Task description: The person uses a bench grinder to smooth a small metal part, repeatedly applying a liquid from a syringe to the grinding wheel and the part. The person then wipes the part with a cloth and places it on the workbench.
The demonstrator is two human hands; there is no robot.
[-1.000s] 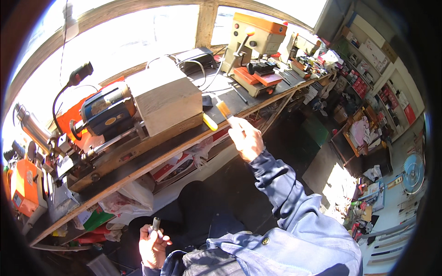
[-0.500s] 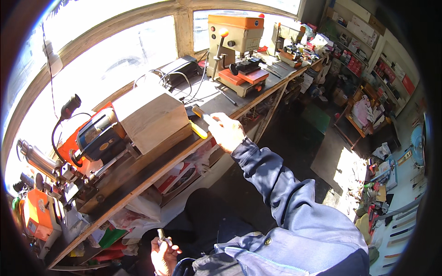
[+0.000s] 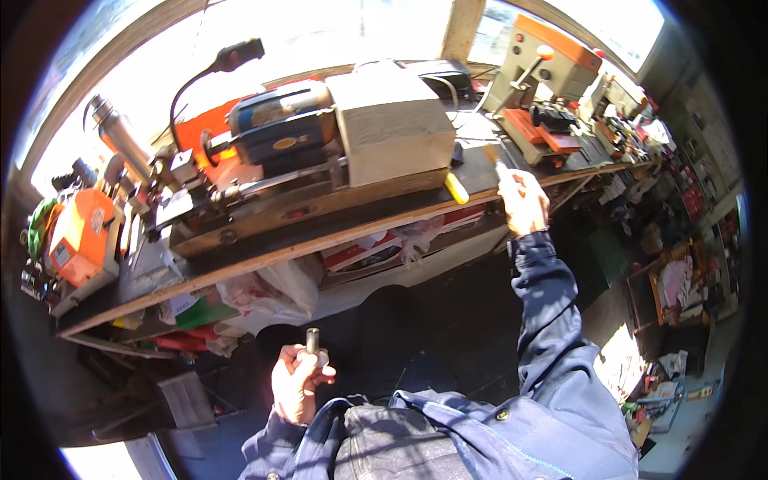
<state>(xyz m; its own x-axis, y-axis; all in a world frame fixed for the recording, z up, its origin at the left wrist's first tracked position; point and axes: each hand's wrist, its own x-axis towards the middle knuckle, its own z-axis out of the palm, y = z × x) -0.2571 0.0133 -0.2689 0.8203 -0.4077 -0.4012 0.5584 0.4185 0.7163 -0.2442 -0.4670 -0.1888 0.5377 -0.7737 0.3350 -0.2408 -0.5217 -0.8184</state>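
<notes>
Low in front of me, my left hand [image 3: 296,386] is closed with its fingertips around a small metal cylinder [image 3: 313,339], which points upward. My right hand [image 3: 524,202] reaches out over the front edge of the workbench [image 3: 276,238]. It grips a slim brush-like tool [image 3: 496,161] with a tan end and a pale middle; its exact kind is unclear. To the left of that hand, a yellow handle [image 3: 457,189] sticks out over the bench edge, beside a wooden box-like block [image 3: 396,128].
A blue motor-driven machine [image 3: 280,128] with a shaft stands left of the block. Further left are an orange machine [image 3: 82,238] and a metal flask-like cylinder [image 3: 120,136]. An orange-topped machine with a lever [image 3: 544,68] stands at the right. Plastic bags [image 3: 276,288] fill the shelf below.
The view has swung left, so the bench appears further right and more level. My right hand still holds the slim tool near the bench edge. The left hand still holds the metal cylinder, now more upright.
</notes>
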